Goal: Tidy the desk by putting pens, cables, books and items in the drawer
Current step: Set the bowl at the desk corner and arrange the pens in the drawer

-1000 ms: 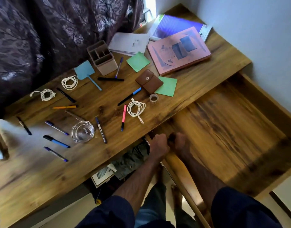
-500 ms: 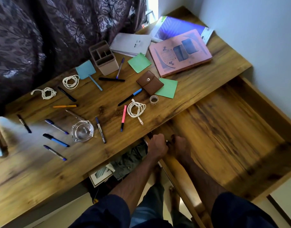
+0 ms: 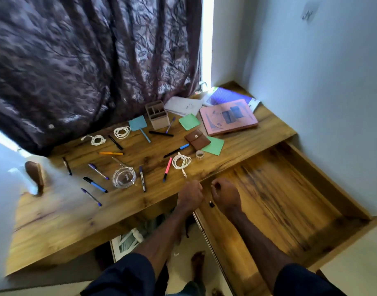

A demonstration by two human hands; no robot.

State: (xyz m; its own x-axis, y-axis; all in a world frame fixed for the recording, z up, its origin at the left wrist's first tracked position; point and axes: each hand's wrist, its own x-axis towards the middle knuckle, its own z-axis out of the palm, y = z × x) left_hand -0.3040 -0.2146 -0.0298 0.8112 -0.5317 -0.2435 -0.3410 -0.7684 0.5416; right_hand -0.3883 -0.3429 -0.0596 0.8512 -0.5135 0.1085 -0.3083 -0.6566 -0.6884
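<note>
Two loose fists, left hand (image 3: 190, 194), right hand (image 3: 225, 194), over open drawer (image 3: 290, 199), pens beyond.

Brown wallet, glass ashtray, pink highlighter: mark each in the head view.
brown wallet (image 3: 197, 139), head view, on the flap just below the snap button.
glass ashtray (image 3: 123, 177), head view, on the centre of the bowl.
pink highlighter (image 3: 167, 169), head view, on the pink barrel.

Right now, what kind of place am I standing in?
Probably a home study corner or bedroom desk. A wooden desk is wedged into a wall corner with its drawer pulled open, a patterned dark curtain hangs behind it, and pens, coiled cables and a pink book lie scattered on top.
</note>
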